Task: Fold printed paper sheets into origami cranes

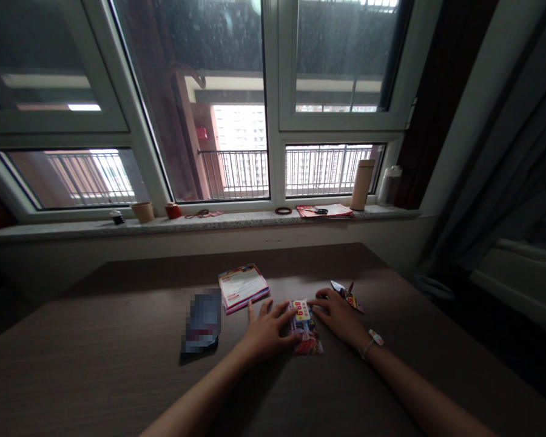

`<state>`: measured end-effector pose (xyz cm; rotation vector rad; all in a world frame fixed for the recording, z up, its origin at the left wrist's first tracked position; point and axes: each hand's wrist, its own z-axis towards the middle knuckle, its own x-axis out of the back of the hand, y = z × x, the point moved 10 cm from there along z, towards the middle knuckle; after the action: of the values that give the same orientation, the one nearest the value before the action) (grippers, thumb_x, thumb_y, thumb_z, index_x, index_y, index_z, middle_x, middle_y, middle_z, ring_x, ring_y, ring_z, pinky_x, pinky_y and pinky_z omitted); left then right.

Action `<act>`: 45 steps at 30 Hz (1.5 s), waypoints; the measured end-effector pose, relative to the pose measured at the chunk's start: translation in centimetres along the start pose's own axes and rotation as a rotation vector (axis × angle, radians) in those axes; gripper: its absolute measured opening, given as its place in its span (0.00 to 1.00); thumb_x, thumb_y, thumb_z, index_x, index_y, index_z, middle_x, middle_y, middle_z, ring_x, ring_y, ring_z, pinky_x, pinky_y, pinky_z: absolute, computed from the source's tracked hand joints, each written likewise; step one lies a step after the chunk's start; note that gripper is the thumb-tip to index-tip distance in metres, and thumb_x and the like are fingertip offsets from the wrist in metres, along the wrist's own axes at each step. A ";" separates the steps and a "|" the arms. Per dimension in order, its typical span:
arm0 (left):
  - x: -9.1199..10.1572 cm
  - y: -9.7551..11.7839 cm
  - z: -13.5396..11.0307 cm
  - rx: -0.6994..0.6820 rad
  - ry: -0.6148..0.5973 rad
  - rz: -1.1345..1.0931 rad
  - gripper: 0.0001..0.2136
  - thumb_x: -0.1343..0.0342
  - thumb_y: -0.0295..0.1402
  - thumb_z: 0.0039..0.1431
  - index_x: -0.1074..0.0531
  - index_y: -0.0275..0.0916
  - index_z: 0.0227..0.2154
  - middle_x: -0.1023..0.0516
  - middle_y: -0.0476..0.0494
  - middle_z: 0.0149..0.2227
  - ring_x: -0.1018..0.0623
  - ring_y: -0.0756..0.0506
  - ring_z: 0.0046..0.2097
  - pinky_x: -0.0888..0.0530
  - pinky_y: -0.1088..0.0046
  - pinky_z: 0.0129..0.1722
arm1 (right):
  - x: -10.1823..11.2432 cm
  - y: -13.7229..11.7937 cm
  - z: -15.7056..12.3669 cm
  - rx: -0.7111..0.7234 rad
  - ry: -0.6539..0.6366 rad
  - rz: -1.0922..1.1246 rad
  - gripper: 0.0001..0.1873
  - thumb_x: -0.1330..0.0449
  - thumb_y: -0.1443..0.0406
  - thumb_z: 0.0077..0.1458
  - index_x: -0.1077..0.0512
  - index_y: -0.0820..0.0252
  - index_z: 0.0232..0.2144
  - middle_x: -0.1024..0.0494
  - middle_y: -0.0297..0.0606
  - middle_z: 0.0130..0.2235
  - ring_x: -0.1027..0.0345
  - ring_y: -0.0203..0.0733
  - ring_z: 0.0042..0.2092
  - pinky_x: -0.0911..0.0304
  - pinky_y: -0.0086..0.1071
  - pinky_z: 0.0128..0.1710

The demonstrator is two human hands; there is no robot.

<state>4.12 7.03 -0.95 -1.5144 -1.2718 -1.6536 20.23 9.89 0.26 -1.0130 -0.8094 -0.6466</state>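
A narrow colourful printed leaflet lies flat on the dark wooden table between my hands. My left hand has its fingers spread, with fingertips on the leaflet's left edge. On the other side, my right hand rests with fingers apart, its fingertips at the leaflet's upper right edge. A stack of printed leaflets lies just beyond my left hand. Past my right hand are colourful paper pieces and a small dark pointed object, partly hidden by that hand.
A dark, pixelated flat object lies left of my left hand. The stone windowsill holds a paper cup, a red spool-like item, a dark bracelet, scissors on red papers, a tan bottle and a clear bottle.
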 end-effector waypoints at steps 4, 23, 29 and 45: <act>-0.1 -0.2 0.0 -0.003 0.013 0.004 0.31 0.56 0.61 0.55 0.46 0.64 0.61 0.48 0.55 0.67 0.54 0.28 0.67 0.69 0.30 0.56 | -0.2 -0.5 -0.1 0.012 -0.004 -0.062 0.17 0.49 0.58 0.61 0.28 0.46 0.50 0.32 0.39 0.49 0.38 0.45 0.53 0.43 0.39 0.56; -0.3 -0.2 0.2 -0.025 0.036 0.014 0.30 0.56 0.62 0.55 0.47 0.66 0.61 0.47 0.56 0.67 0.52 0.28 0.67 0.68 0.27 0.55 | -0.2 -0.5 -0.1 0.056 0.012 -0.042 0.15 0.46 0.58 0.60 0.25 0.45 0.47 0.32 0.39 0.47 0.38 0.46 0.52 0.44 0.40 0.55; -0.2 -0.2 0.2 -0.029 0.050 0.008 0.30 0.56 0.62 0.55 0.46 0.66 0.60 0.47 0.57 0.67 0.52 0.28 0.66 0.69 0.27 0.55 | -0.1 -0.2 0.2 0.022 -0.007 -0.029 0.14 0.42 0.57 0.57 0.23 0.47 0.44 0.31 0.39 0.47 0.38 0.46 0.52 0.43 0.39 0.55; -0.2 -0.4 0.2 -0.016 0.033 0.024 0.30 0.56 0.61 0.55 0.47 0.66 0.61 0.48 0.56 0.67 0.52 0.28 0.67 0.68 0.28 0.56 | -1.7 1.0 -0.6 0.029 -0.365 0.062 0.42 0.34 0.45 0.41 0.37 0.43 0.58 0.46 0.40 0.63 0.51 0.54 0.64 0.54 0.42 0.64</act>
<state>3.88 7.29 -1.30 -1.4992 -1.2212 -1.6705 20.25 9.90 -1.86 -1.1419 -1.0977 -0.3986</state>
